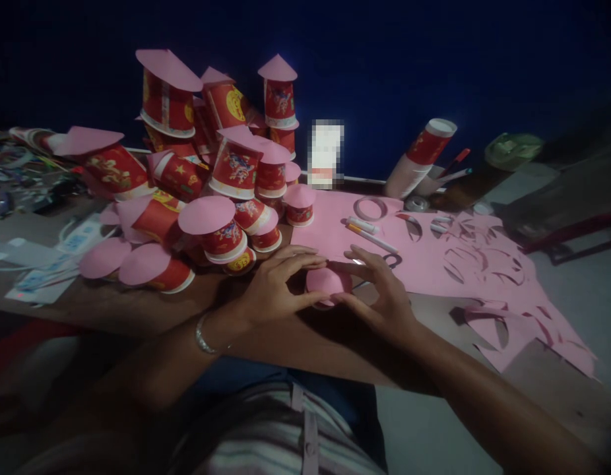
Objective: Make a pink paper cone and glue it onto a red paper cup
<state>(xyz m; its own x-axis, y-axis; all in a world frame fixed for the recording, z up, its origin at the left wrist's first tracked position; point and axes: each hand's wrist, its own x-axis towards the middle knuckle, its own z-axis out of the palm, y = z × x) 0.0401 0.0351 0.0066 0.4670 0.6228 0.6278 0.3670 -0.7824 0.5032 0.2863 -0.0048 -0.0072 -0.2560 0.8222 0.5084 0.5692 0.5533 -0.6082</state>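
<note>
Between my two hands, a pink paper cone [329, 282] sits low at the near part of the table. My left hand [280, 280] curves round its left side, thumb at the near rim and fingers along the far edge. From the right, my right hand [379, 293] grips the same cone, its thumb also at the near rim. A cup seems to be under the cone, but the cone and my fingers hide most of it. To the left stand and lie several red paper cups [225, 243] with pink cone roofs, piled on each other.
Pink paper sheets [325, 214] with cut scraps [498, 323] cover the right side. On them lie a tape roll [369, 209], markers [372, 237] and scissors [393, 261]. Stacked cups [424, 155] lean at the back right. Power strips [53, 257] lie at the left.
</note>
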